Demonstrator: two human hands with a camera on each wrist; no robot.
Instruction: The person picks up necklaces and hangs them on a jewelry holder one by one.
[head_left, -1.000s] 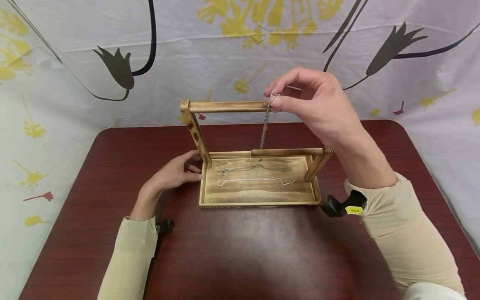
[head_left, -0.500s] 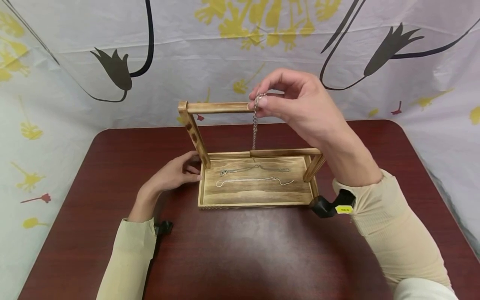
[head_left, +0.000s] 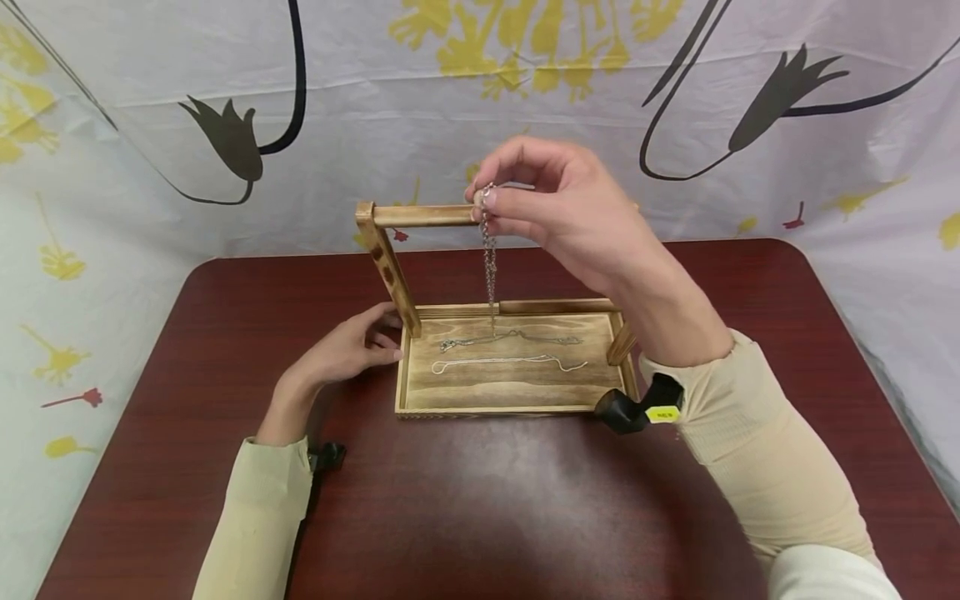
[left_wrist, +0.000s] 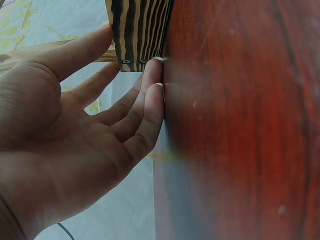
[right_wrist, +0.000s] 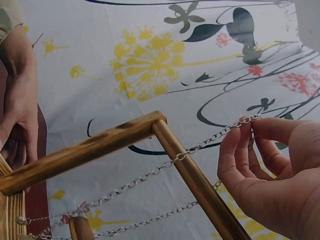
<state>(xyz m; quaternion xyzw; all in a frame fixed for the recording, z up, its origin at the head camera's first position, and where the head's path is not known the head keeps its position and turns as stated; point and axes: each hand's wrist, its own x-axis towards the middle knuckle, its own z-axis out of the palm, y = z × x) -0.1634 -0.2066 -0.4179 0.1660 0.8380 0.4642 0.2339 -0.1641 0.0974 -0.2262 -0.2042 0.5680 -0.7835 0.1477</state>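
A wooden jewelry stand with a tray base [head_left: 517, 411] and raised bars sits on the table. At its left end, my left hand [head_left: 341, 343] rests relaxed, thumb and fingertips touching the end wall, as the left wrist view shows. My right hand [head_left: 558, 187] pinches a silver chain necklace [head_left: 491, 262] between thumb and fingers at the top bar [head_left: 423, 217]. The necklace hangs down toward the tray. In the right wrist view, one strand [right_wrist: 135, 181] crosses in front of the bar and another [right_wrist: 170, 212] passes behind it.
Two thin chains lie lengthwise in the tray, a darker chain [head_left: 480, 338] behind a bright silver chain [head_left: 495, 359]. A lower bar [head_left: 555, 306] crosses the tray's right half. The dark red table [head_left: 480, 500] ends at a printed cloth [head_left: 337, 167].
My right hand has moved left along the top bar, carrying the necklace, so more of the strands show below it. My left hand stays at the stand's end.
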